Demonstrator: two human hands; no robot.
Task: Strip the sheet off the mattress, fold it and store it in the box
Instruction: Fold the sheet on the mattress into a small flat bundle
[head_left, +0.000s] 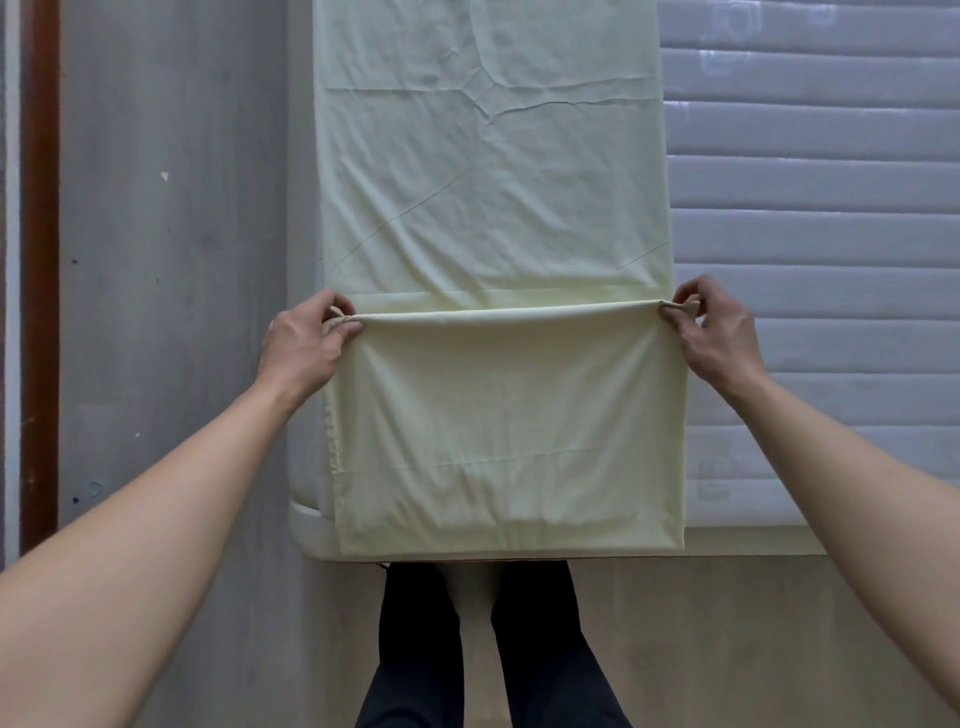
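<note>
The quilted mattress (810, 218) lies bare on its right part, and along its left side runs the pale yellow sheet (488, 171), folded into a long strip. The near end is doubled over; the left hand (306, 343) and right hand (714, 332) each pinch a corner of that fold.

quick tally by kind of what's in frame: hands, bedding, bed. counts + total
Hands: 2, left hand and right hand, each pinching an end of the fold
Pale yellow cotton sheet: 1, folded into a long strip
Grey quilted mattress: 1, stripped bare
Total: 4
</note>
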